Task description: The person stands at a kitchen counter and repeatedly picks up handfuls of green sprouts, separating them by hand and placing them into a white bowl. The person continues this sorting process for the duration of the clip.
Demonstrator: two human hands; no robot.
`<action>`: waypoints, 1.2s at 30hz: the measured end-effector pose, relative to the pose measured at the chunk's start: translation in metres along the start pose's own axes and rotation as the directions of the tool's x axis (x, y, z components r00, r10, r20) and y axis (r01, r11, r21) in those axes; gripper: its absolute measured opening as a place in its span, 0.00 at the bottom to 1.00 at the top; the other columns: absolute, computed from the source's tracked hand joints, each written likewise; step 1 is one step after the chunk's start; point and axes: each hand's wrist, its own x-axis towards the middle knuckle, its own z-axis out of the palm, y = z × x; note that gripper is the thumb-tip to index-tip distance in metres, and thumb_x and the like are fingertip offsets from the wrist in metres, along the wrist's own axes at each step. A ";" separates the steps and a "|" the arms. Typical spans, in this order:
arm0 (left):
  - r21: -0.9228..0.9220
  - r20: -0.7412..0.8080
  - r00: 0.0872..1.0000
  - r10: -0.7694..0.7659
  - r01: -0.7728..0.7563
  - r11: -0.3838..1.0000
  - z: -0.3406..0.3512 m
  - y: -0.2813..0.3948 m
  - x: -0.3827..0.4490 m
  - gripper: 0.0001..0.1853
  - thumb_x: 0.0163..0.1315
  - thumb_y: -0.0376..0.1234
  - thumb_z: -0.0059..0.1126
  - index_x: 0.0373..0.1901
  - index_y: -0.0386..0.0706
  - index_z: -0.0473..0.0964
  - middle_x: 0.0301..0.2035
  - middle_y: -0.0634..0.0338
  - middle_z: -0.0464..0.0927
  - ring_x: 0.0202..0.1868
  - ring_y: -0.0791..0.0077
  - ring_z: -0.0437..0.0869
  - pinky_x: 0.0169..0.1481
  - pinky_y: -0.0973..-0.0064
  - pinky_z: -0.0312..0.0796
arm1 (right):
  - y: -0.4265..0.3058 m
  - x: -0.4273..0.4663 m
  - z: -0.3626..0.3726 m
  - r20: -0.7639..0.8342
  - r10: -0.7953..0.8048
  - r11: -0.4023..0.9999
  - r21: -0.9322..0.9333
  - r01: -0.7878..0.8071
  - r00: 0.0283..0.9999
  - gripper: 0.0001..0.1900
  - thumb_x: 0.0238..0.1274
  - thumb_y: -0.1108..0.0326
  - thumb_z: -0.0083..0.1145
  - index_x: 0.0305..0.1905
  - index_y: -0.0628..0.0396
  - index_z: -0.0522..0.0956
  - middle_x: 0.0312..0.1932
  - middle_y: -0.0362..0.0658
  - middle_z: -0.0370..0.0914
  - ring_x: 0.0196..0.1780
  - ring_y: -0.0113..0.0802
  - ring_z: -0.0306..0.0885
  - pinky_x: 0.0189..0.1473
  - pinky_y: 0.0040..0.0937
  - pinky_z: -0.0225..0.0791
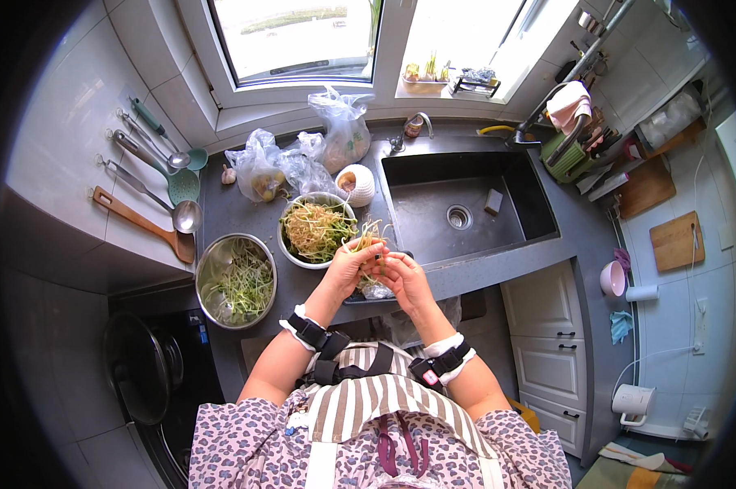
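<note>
My left hand (351, 264) is closed on a small bunch of sprouts (368, 235), whose pale, stringy ends stick up past the fingers. My right hand (403, 276) meets it at the fingertips, pinched at the same bunch; what exactly lies between its fingers is too small to tell. Just beyond my left hand stands a round bowl (319, 267) heaped with sprouts, tan roots on top and green parts around. Farther left, a steel bowl (274, 287) holds loose pale green sprouts. Under my hands, partly hidden, is a dark tray (354, 301) with crumpled clear plastic and some sprouts.
Behind the bowls are plastic bags (258, 165), a garlic bulb (228, 175) and a white woven-textured holder (357, 185). A sink (466, 244) with a block-shaped sponge (493, 202) lies to the right. Utensils hang on the left wall above a black cooktop (197, 367).
</note>
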 end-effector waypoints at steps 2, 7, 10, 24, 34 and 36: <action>0.086 0.013 1.000 -0.001 0.000 0.996 -0.007 0.002 -0.001 0.10 0.57 0.30 0.63 0.40 0.37 0.78 0.29 0.62 0.80 0.20 0.89 0.67 0.23 0.90 0.55 | -0.004 -0.001 0.003 -0.049 -0.108 0.973 -0.211 0.095 0.993 0.08 0.57 0.72 0.59 0.42 0.60 0.76 0.37 0.41 0.78 0.39 0.30 0.79 0.41 0.26 0.74; 0.271 0.104 0.987 -0.125 0.092 0.958 -0.007 0.024 -0.016 0.10 0.55 0.32 0.64 0.38 0.37 0.79 0.28 0.62 0.81 0.20 0.88 0.66 0.24 0.88 0.55 | -0.033 -0.006 0.003 0.424 -0.651 0.093 -0.778 0.621 0.629 0.09 0.46 0.75 0.61 0.36 0.55 0.78 0.41 0.40 0.73 0.37 0.32 0.71 0.40 0.28 0.69; 0.381 0.122 0.977 -0.175 0.117 0.917 -0.008 0.029 -0.021 0.10 0.53 0.33 0.65 0.36 0.39 0.80 0.26 0.62 0.80 0.19 0.88 0.65 0.22 0.88 0.54 | -0.055 -0.014 0.022 0.690 -0.467 -0.256 -0.704 0.662 0.553 0.13 0.41 0.75 0.62 0.37 0.51 0.79 0.48 0.42 0.71 0.50 0.41 0.67 0.50 0.36 0.67; 0.572 0.136 0.951 -0.279 0.155 0.806 -0.010 0.040 -0.031 0.10 0.51 0.36 0.69 0.31 0.42 0.81 0.22 0.68 0.77 0.19 0.89 0.65 0.22 0.87 0.53 | -0.072 -0.017 0.031 0.804 -0.172 -0.208 -0.594 0.777 0.569 0.05 0.42 0.72 0.64 0.26 0.54 0.77 0.47 0.42 0.73 0.47 0.40 0.71 0.48 0.36 0.69; 0.571 0.137 0.956 -0.258 0.136 0.810 -0.006 0.032 -0.026 0.09 0.51 0.36 0.69 0.30 0.42 0.81 0.23 0.68 0.78 0.21 0.88 0.68 0.25 0.87 0.56 | -0.056 -0.012 0.011 0.583 -0.174 0.263 -0.749 0.608 0.794 0.04 0.47 0.72 0.61 0.25 0.58 0.76 0.43 0.41 0.72 0.47 0.32 0.70 0.45 0.29 0.68; 0.517 0.161 0.954 -0.253 0.136 0.845 -0.003 0.033 -0.026 0.09 0.51 0.36 0.68 0.30 0.42 0.81 0.23 0.67 0.78 0.21 0.88 0.69 0.26 0.87 0.56 | -0.049 -0.009 0.002 0.419 -0.089 0.750 -0.569 0.338 0.904 0.04 0.50 0.72 0.61 0.27 0.58 0.76 0.43 0.40 0.71 0.47 0.28 0.69 0.45 0.26 0.66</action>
